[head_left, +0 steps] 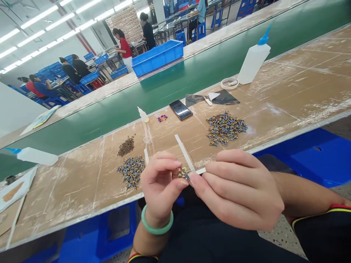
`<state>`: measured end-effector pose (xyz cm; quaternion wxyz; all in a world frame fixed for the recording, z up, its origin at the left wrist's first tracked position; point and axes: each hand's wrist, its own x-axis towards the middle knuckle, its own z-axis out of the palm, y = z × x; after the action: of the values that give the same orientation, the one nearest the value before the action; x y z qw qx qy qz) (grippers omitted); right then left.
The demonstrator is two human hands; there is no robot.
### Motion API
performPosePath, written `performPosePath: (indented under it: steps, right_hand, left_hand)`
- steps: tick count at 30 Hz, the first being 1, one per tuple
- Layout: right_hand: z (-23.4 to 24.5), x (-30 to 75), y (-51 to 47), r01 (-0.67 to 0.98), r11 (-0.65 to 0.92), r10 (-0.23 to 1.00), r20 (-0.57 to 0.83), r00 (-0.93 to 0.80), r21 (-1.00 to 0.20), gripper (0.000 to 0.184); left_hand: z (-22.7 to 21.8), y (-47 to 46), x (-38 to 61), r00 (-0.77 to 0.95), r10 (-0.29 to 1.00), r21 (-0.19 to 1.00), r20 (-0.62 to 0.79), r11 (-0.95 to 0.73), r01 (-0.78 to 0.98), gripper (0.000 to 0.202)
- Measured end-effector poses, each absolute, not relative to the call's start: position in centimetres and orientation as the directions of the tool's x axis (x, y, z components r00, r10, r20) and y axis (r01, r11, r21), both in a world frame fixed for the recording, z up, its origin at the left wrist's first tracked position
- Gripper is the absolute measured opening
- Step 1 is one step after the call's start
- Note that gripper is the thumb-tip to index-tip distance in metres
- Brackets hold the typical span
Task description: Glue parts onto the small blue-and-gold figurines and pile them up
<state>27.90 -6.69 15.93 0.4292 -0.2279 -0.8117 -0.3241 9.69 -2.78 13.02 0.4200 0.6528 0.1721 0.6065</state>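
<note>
My left hand (160,182), with a green bangle on the wrist, and my right hand (236,190) meet over my lap at the bench's near edge. Both pinch a tiny blue and brass part (183,173) between their fingertips. A thin white strip (185,152) lies on the bench just beyond them. One pile of small blue and brass parts (131,171) sits to the left of my hands. A bigger pile (225,128) lies to the right. A small heap of dark brown bits (126,146) lies behind the left pile.
On the worn brown bench (287,95) are a black phone (180,109), a small dropper bottle (143,114), a large white bottle with blue cap (254,58), a tape ring (229,83) and dark sheets (225,98). A green conveyor (170,87) runs behind. Several people work far off.
</note>
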Motion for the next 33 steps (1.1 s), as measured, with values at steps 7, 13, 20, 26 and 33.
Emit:
performPosePath:
  steps: [7, 13, 20, 26, 33]
  right_hand:
    - [16.2, 27.0, -7.6, 0.673, 0.692, 0.145, 0.863, -0.483, 0.26, 0.024]
    - [16.2, 26.0, -8.2, 0.695, 0.694, 0.164, 0.898, -0.408, 0.189, 0.024]
    - [16.2, 27.1, -7.2, 0.643, 0.707, 0.079, 0.871, -0.485, 0.294, 0.023]
    - [11.0, 28.5, -5.9, 0.754, 0.637, 0.168, 0.927, -0.336, 0.158, 0.007]
    - [0.0, 32.1, -6.9, 0.946, 0.245, 0.484, 0.873, 0.069, -0.21, 0.011]
  left_hand:
    - [13.0, -3.1, 9.4, 0.136, 0.666, 0.677, 0.734, -0.701, -0.222, 0.018]
    - [13.1, -3.5, 9.3, 0.112, 0.647, 0.656, 0.754, -0.736, -0.164, 0.019]
    - [12.6, -3.7, 9.9, 0.072, 0.646, 0.65, 0.76, -0.752, -0.108, 0.018]
    - [11.0, -2.7, 9.4, 0.207, 0.79, 0.817, 0.577, -0.559, -0.142, 0.038]
    - [7.6, -1.5, 6.4, 0.001, 0.943, 0.943, 0.333, -0.333, -0.014, 0.015]
